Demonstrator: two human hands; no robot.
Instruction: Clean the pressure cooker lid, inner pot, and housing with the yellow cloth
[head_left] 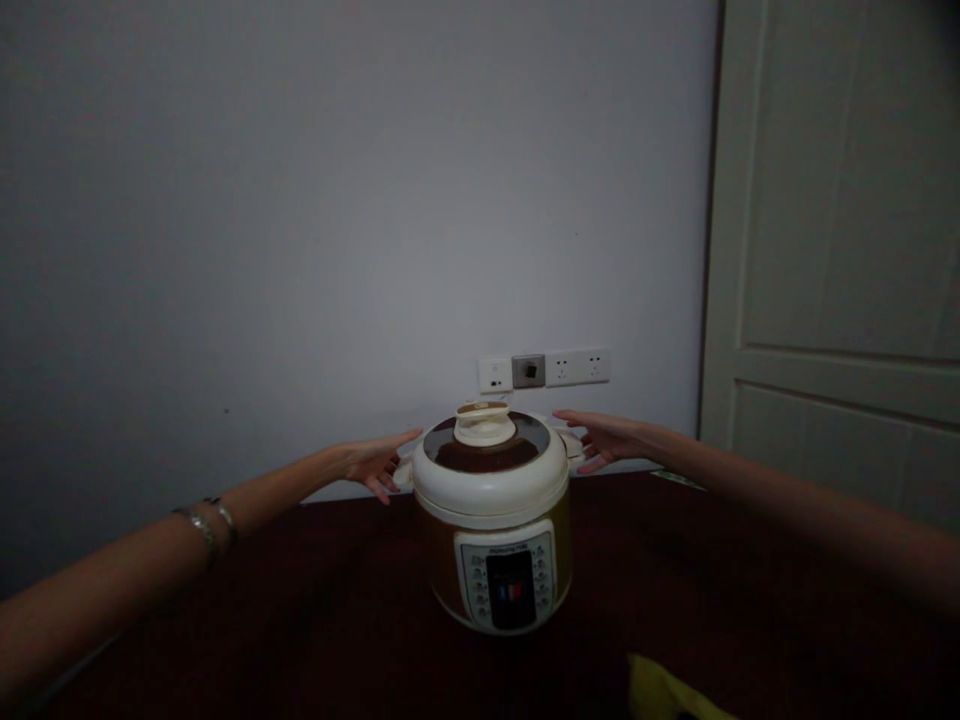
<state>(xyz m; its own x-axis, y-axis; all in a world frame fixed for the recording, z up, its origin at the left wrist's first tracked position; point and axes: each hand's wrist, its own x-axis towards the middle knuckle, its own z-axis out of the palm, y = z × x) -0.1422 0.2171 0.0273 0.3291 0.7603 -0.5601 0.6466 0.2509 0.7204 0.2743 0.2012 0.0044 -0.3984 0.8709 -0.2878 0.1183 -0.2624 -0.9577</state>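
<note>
A cream and brown electric pressure cooker (493,520) stands on a dark red table (300,620), its control panel facing me and its lid with a cream knob (484,422) on top. My left hand (371,465) reaches to the cooker's left side handle, fingers stretched out and spread, at or just short of it. My right hand (607,438) reaches to the right side handle (571,443), fingers also extended and apart. Neither hand is closed round anything. Bracelets (208,525) sit on my left forearm.
A plain grey wall stands right behind the table, with a strip of wall sockets (544,370) just above the cooker. A pale panelled door (840,250) fills the right side. Something yellow (667,695) lies at the table's near edge.
</note>
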